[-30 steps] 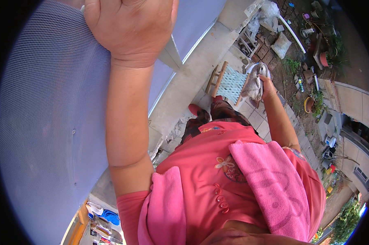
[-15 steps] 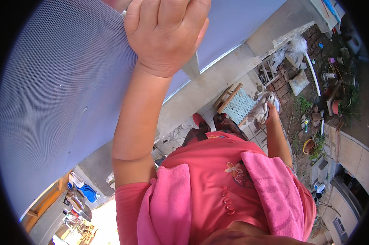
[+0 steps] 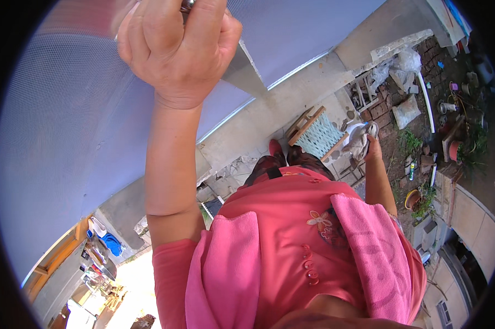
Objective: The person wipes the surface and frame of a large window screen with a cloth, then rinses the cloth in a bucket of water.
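My left hand (image 3: 179,49) is raised at the top of the view, in front of a grey-blue mesh screen (image 3: 66,120). Its fingers are curled closed. A small dark shiny piece shows between them at the upper edge, and I cannot make out what it is. Low at my right side, my right hand (image 3: 373,149) grips a crumpled greyish-white cloth (image 3: 360,143). Near that cloth stands a low wooden stool (image 3: 321,134) with a woven pale green seat. A pink towel (image 3: 225,268) hangs around my neck over the red shirt.
A pale ledge (image 3: 291,101) runs below the screen. On the right lie plastic bags (image 3: 406,112), a white pipe (image 3: 426,101), bricks (image 3: 380,109), plants and pots on bare soil. At the lower left are a blue cloth item (image 3: 112,244) and an orange wooden frame (image 3: 55,255).
My left hand has shifted left across the screen, still closed. A blurred reddish patch shows larger at the upper left. My right hand keeps the cloth, slightly farther right and higher.
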`<state>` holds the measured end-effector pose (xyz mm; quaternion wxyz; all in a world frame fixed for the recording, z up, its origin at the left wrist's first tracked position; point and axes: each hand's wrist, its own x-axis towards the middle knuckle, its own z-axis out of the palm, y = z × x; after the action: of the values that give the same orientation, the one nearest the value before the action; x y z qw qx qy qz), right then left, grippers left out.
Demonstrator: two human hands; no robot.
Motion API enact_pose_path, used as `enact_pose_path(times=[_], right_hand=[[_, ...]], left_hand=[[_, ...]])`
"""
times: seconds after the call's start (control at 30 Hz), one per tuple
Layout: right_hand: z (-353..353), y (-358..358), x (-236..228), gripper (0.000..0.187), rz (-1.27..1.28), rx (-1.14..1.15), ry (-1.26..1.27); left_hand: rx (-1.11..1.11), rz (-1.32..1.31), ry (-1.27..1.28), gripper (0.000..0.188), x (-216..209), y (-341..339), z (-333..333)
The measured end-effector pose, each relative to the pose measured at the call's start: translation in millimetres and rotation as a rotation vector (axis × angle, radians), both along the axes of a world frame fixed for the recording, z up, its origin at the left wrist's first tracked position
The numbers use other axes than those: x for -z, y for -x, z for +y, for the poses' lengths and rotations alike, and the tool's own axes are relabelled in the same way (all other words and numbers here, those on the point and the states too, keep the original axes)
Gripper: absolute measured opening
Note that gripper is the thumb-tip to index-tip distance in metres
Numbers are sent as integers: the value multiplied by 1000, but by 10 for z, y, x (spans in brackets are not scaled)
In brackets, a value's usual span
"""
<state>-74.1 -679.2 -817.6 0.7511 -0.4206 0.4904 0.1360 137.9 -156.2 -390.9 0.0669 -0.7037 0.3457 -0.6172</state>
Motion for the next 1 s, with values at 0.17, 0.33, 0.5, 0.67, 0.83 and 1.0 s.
enact_pose_path(times=[0.17, 0.33, 0.5, 0.67, 0.83, 1.0], right_hand=[[62, 407, -101, 30, 5, 159, 64], [61, 911, -32, 26, 65, 205, 128], [207, 1300, -70, 26, 135, 215, 187], [387, 1419, -394, 24, 76, 233, 248], [532, 1427, -669, 31, 124, 277, 277], [504, 1442, -643, 31, 161, 263, 263]], left_hand=[[-3, -7, -50, 38, -20, -39, 10], [-21, -35, -42, 39, -45, -18, -18], [168, -123, 31, 40, 54, -253, 4], [154, -104, 66, 41, 81, -234, -78], [69, 6, 5, 42, -16, -45, -83], [39, -8, -24, 42, -13, -74, -84]])
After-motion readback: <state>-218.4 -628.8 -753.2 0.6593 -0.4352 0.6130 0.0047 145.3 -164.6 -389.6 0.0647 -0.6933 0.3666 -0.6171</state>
